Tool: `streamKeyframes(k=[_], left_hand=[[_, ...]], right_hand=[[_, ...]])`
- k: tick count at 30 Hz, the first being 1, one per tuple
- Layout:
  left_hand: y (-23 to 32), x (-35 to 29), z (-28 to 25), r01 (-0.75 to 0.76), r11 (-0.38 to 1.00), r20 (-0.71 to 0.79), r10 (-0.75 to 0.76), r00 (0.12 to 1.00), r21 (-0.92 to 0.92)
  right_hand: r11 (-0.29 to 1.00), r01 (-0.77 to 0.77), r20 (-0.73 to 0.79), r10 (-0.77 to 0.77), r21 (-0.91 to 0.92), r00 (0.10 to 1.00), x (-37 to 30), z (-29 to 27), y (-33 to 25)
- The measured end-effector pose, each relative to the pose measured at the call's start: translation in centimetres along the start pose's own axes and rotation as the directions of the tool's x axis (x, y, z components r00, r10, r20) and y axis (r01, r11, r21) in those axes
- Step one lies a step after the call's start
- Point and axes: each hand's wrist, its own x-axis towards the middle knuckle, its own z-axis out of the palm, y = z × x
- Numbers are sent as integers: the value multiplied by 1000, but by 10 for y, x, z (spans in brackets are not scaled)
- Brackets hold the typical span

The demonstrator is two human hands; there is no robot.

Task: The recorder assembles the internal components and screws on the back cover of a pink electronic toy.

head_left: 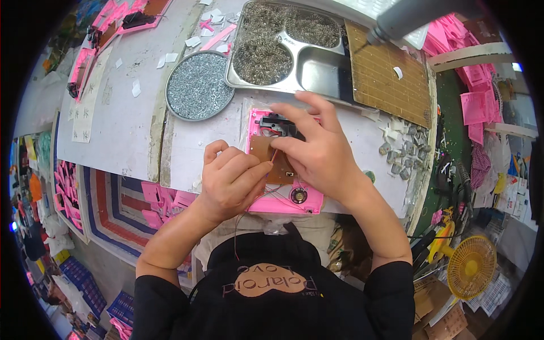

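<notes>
Grey and worn, your worktable (130,130) fills the upper middle of the view, its near edge curving just above your chest, and the pink plastic housing (283,198) lies flat at that near edge, straight in front of you.

Your right hand (320,153) lies over the right half of the housing, fingers spread and bent, the thumb and forefinger tips pressed together on a small red wire at the brown circuit board (262,148) inside it. Your left hand (229,181) is curled into a loose fist at the housing's left edge, thumb pointing right and touching the board; whether it pinches anything, you cannot tell. A black part (277,122) sits at the housing's far end, and a small round speaker (298,195) at its near end, beside thin red wires that trail off the table edge.

Just beyond the housing stand a round metal dish of small screws (198,85) on the left and a divided steel tray (317,71) holding heaps of small metal springs. Right of the tray lies a brown gridded board (385,79), with a scatter of small grey parts (405,150) near it. Far left on the table lie more pink housings (122,20) and white paper scraps.

Around the table, pink parts fill bins on the left and shelves on the right, a striped mat lies below the table on the left, and a yellow fan (470,266) stands low on the right.
</notes>
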Motion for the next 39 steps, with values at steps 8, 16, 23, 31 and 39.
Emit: streamKeyframes(k=[8, 16, 23, 31, 39], left_hand=[[-29, -2, -9, -235, 968, 74, 242, 968, -93], [-22, -11, -6, 41, 991, 99, -29, 995, -129], [-12, 0, -7, 104, 994, 132, -105, 986, 12], [2, 39, 27, 5, 999, 61, -7, 998, 42], [-6, 37, 25, -33, 998, 51, 31, 998, 50]], right_hand=[[993, 106, 65, -103, -49, 993, 5, 3, 4], [996, -58, -55, 62, 66, 997, -24, -6, 12], [954, -230, -97, 252, 195, 963, -35, -11, 12], [949, -252, -121, 277, 192, 953, -42, -4, 14], [948, -218, -151, 257, 233, 955, -43, -1, 17]])
